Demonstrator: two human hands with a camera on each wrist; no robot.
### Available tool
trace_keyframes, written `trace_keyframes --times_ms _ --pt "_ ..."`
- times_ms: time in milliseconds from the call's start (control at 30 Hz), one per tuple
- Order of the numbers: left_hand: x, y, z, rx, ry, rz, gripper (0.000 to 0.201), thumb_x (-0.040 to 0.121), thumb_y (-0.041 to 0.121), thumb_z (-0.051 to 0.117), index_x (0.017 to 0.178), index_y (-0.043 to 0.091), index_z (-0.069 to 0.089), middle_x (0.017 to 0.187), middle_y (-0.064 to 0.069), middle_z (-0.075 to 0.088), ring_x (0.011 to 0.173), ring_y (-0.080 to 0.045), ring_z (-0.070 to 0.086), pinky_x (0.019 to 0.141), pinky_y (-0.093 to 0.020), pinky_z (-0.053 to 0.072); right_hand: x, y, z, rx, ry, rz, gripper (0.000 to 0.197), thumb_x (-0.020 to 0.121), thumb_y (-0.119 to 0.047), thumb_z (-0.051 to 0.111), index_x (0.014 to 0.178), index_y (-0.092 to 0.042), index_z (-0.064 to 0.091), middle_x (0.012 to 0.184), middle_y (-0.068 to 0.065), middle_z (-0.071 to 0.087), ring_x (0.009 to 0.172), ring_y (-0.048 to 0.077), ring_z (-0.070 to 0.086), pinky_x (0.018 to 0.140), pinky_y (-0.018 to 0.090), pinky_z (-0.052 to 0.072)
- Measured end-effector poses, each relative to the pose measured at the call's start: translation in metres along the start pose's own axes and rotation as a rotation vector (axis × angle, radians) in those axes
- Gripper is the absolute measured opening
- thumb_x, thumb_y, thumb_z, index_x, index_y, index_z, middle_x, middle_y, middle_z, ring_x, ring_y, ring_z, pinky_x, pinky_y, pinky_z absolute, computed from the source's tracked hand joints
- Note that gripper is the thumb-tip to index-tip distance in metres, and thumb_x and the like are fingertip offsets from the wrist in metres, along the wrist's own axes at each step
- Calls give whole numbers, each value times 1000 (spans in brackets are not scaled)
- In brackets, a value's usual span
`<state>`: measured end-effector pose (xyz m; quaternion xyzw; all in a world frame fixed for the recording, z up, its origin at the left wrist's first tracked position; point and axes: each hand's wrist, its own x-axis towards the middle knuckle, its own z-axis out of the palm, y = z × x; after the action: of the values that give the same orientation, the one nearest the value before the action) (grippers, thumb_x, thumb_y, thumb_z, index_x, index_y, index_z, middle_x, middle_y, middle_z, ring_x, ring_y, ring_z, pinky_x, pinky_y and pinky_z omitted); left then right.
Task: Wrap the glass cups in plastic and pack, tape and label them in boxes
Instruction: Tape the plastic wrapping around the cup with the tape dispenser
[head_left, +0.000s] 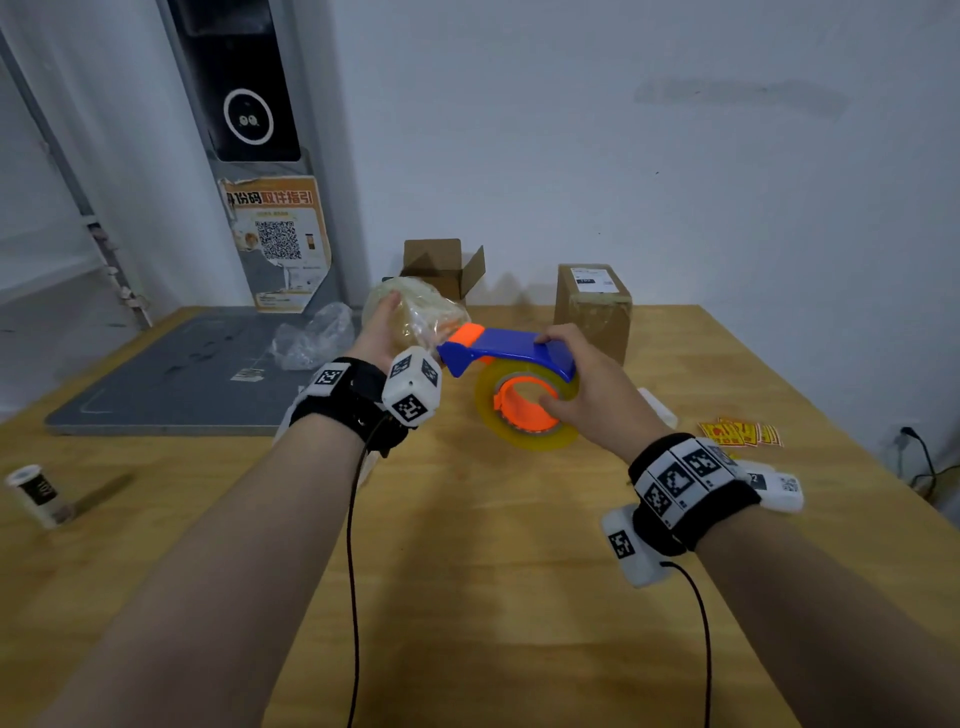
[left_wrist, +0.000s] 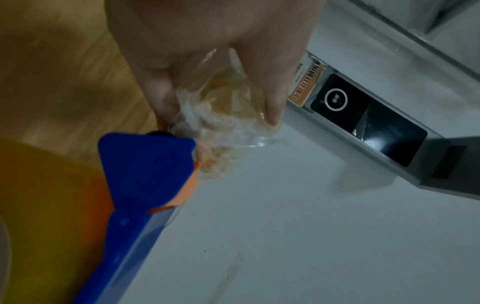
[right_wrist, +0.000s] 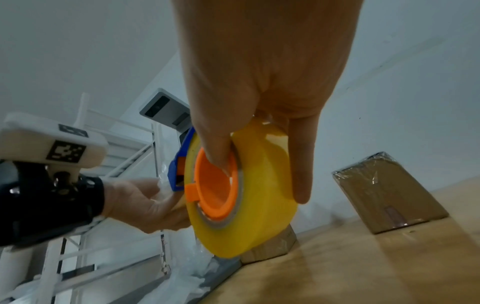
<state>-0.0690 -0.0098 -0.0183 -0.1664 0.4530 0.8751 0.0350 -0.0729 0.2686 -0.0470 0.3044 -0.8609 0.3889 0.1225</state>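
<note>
My left hand (head_left: 382, 330) grips a glass cup wrapped in clear plastic (head_left: 421, 314) and holds it up above the wooden table (head_left: 467, 545). In the left wrist view the fingers (left_wrist: 270, 96) curl round the crinkled wrapped cup (left_wrist: 223, 115). My right hand (head_left: 582, 384) holds a blue and orange tape dispenser (head_left: 511, 353) with a yellowish roll of tape (head_left: 524, 415); its orange front end touches the wrapped cup. In the right wrist view a finger sits inside the orange core (right_wrist: 215, 183) of the tape roll (right_wrist: 257, 193).
An open cardboard box (head_left: 447, 267) and a taped, labelled box (head_left: 592, 306) stand at the table's far edge. Loose plastic (head_left: 314, 338) lies on a grey mat (head_left: 171, 374). Yellow-red stickers (head_left: 740, 432) lie at the right, a small cylinder (head_left: 39, 493) at the left.
</note>
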Motion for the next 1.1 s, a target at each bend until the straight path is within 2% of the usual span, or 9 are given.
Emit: trace_keyframes --times_ms 167,367,467,633,733,900,967,1067,1100 --pt "-20 -13 9 135 3 -16 74 84 80 59 131 22 62 128 -14 71 121 -35 65 103 -63 47 3 1 10 40 122 26 64 84 -17 82 125 -48 42 114 0 56 89 18 55 75 37 49" --pt "-19 -30 14 382 77 9 62 100 69 39 120 17 65 79 -9 74 65 -24 71 65 -37 56 17 -12 5 42 136 -12 65 81 -15 81 125 -48 45 116 -3 59 97 22 58 86 41 52" --pt "-18 -31 18 437 66 -15 48 103 56 46 88 12 61 57 -4 68 52 -18 64 55 -26 53 17 -14 9 62 114 -13 66 80 -11 80 124 -47 47 117 -6 59 96 18 59 83 37 51" --pt "-2 -36 11 427 128 -122 42 97 58 60 97 16 61 70 -6 68 63 -23 63 68 -37 52 9 -5 17 97 116 10 62 83 -10 80 124 -43 48 116 -10 58 90 4 56 75 22 42" --pt "9 -46 2 446 185 -172 53 94 56 65 118 9 60 90 -12 67 72 -29 66 58 -40 57 5 1 22 110 91 55 62 82 -10 81 123 -44 48 113 -8 59 84 10 56 73 29 46" --pt "18 -66 -12 321 150 -331 76 86 62 73 132 7 50 84 -14 69 54 -30 69 46 -40 57 3 5 28 169 127 144 58 84 -15 82 123 -42 48 109 -11 59 81 9 60 62 29 45" --pt "24 -69 -19 329 118 -314 82 82 68 72 134 9 50 89 -15 68 59 -31 67 52 -39 59 4 6 27 205 140 160 58 83 -15 82 123 -41 49 114 -10 60 87 12 63 64 36 54" --pt "22 -60 -22 424 190 -245 89 81 67 73 146 13 47 122 -21 68 100 -37 68 86 -43 53 8 5 27 240 132 189 57 83 -13 82 123 -39 51 113 -18 57 86 20 65 62 49 60" --pt "17 -55 -22 473 262 -177 80 86 61 71 144 12 48 130 -19 63 108 -34 63 84 -41 51 9 4 28 251 124 202 57 84 -13 82 123 -40 51 113 -19 56 82 25 66 56 52 60"
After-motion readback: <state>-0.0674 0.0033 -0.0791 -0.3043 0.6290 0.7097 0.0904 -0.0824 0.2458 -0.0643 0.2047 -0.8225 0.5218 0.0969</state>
